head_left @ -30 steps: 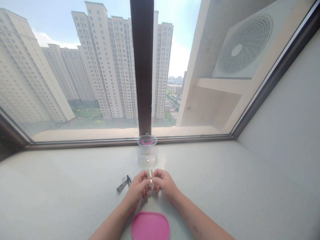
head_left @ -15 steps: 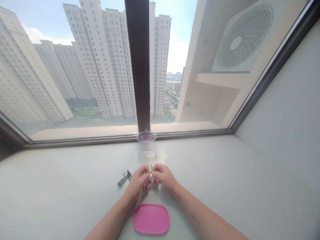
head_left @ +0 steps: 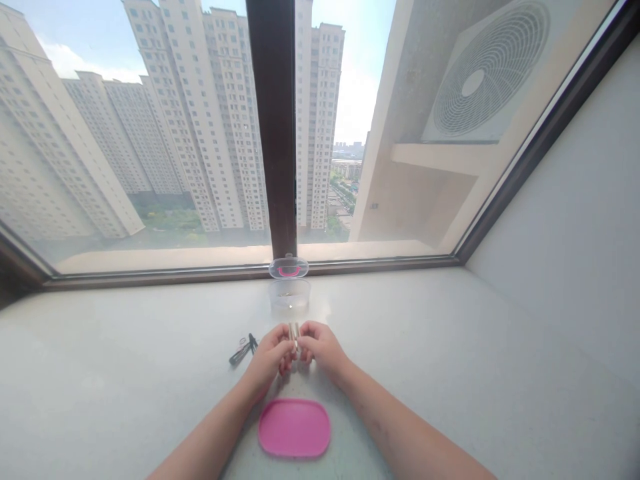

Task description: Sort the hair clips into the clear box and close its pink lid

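Between the fingertips of both hands is a small, pale gold, shiny piece (head_left: 293, 329) with two narrow upright parts side by side; its exact kind is too small to make out. My left hand (head_left: 270, 352) is closed on its left side, thumb and fingers pinching. From the right, my right hand (head_left: 323, 345) pinches it too. The fingers cover its lower part. Close to my left hand lie some dark, slim items (head_left: 243, 351), perhaps clips, partly overlapping. A flat pink oval tray or lid (head_left: 294, 428) rests between my forearms.
Beyond my hands stands a clear plastic box (head_left: 289, 295), its lid (head_left: 289, 268) with a pink handle raised, and a few small bits inside. Behind it runs the dark window frame (head_left: 200, 275). A white wall (head_left: 560, 267) rises on the right of the pale sill (head_left: 125, 373).
The whole view has shifted slightly, so everything sits a little further left and higher. Both hands keep their pinch on the gold piece, with hardly any visible movement.
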Demonstrator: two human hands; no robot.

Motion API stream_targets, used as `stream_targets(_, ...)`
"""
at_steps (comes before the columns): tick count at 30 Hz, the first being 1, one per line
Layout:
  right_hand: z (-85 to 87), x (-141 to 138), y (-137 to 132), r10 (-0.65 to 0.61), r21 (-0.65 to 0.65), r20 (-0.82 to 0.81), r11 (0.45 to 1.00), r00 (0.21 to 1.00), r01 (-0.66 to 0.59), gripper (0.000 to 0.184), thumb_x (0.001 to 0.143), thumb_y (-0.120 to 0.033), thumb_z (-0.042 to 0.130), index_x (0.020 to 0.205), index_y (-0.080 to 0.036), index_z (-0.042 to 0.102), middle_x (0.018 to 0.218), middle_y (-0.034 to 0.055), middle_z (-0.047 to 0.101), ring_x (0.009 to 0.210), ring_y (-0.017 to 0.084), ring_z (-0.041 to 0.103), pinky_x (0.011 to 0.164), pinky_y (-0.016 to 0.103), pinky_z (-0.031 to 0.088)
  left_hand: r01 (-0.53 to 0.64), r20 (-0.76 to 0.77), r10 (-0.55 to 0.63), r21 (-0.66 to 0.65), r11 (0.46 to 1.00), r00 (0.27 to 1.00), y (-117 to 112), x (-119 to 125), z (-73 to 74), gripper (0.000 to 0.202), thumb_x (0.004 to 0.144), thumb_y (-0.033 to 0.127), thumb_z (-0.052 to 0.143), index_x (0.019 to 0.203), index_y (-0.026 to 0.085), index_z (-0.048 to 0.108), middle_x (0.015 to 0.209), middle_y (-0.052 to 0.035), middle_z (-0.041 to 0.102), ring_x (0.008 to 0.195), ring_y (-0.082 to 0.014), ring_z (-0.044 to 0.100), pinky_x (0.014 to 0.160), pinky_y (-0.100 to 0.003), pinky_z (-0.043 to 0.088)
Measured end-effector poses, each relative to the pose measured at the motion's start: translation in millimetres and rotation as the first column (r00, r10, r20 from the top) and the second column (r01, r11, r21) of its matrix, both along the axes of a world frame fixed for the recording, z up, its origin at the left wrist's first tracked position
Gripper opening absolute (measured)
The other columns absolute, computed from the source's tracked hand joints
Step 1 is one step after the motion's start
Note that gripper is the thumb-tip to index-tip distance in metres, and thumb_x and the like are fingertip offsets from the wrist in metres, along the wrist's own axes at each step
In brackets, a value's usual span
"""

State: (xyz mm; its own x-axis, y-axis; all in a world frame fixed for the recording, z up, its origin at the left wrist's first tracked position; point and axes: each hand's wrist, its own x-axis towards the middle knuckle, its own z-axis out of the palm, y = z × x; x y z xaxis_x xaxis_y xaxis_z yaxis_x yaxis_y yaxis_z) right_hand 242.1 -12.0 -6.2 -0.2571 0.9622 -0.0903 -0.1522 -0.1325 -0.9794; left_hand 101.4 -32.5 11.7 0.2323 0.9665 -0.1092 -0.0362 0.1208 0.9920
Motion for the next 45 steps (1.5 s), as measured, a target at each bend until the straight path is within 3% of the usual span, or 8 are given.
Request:
stream_targets(34,4.7,2.2,-1.9,0.011,-0.009,-0.011,1.000,1.000,-0.011,0.014,0.062,-0.024,0.061,0.066,-0.017,0.050,0.049,-0.0025,0.058,0.041,0.010,0.052,0.037,0.017,0.035,0.000,0.029,0.000,-0.014,1.000,1.000,0.0,0.8,0.1,0.013,0.073,0.026,0.056,0.081,0.016,0.052,0.057,0.0025,0.056,0.040,-0.0068,0.045,0.036,-0.015,0.028)
stream_targets(45,4.9,2.7,-5.8,-0.020,0.056,-0.139,0.998,0.990,0.028,0.017,0.067,-0.028,0.066,0.072,-0.017,0.055,0.049,-0.0047,0.055,0.040,0.009,0.049,0.036,0.017,0.033,-0.129,0.042,0.128,0.029,0.991,0.991,-2.1,2.6,1.3,0.017,0.075,0.031,0.060,0.078,0.016,0.055,0.057,0.0030,0.056,0.040,-0.0063,0.043,0.037,-0.016,0.029)
